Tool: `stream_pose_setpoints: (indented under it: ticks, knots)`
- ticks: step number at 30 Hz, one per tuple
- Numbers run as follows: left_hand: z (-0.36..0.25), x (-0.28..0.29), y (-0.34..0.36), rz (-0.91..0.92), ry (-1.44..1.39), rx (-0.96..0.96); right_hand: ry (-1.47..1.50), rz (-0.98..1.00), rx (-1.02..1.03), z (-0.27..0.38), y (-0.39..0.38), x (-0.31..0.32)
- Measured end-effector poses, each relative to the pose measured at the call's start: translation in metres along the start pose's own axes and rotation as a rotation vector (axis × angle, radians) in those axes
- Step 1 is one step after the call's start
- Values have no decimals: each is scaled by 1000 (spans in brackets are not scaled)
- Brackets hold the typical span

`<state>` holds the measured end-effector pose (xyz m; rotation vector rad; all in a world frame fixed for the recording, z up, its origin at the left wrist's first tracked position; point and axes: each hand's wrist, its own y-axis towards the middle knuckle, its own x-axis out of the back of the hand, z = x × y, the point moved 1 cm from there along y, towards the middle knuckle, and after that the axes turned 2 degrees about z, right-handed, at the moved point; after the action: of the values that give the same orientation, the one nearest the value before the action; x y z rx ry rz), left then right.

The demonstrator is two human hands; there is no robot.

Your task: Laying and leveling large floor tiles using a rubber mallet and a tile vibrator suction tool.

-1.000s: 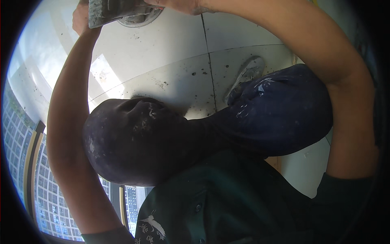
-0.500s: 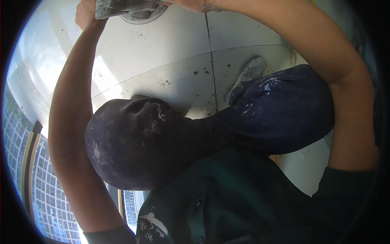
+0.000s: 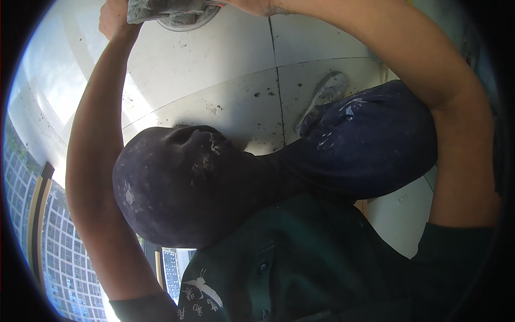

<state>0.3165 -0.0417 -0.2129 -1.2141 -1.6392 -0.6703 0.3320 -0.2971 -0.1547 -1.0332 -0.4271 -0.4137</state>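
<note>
At the upper edge, a dusty grey hand tool (image 3: 155, 7) with a thick blocky body is held over the pale tiles, and a round, clear-rimmed base (image 3: 188, 22) shows under it. My left hand (image 3: 113, 19) is closed at the tool's left end, its fingers partly behind the body. On the other side, my right hand (image 3: 249, 5) meets the tool's right end near a small reddish part. The picture's edge cuts off its fingertips and the top of the tool. Both arms reach forward around my knees.
Large pale floor tiles (image 3: 230, 48) with dark joints carry scattered dark crumbs. My bent knees in dark, stained trousers (image 3: 177, 182) and a dusty shoe (image 3: 330, 88) are close by. At the left, a post-like frame (image 3: 37, 225) stands before bright glass, with a gridded building facade outside.
The view has shifted very slightly, so knees and floor sit a little higher. Both hands keep their places on the tool.
</note>
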Motion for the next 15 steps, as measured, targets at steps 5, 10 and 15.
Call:
stream_pose_setpoints:
  ticks: [5, 10, 15]
  knots:
    - [-4, 1, 2, 20, 80, 58, -26, -30, -7, 1, 0, -1]
    - [-11, 4, -3, 37, 78, 55, -53, 77, -104, 11, -8, 9]
    - [-12, 6, -2, 49, 87, 86, -16, 38, -61, 8, -3, 3]
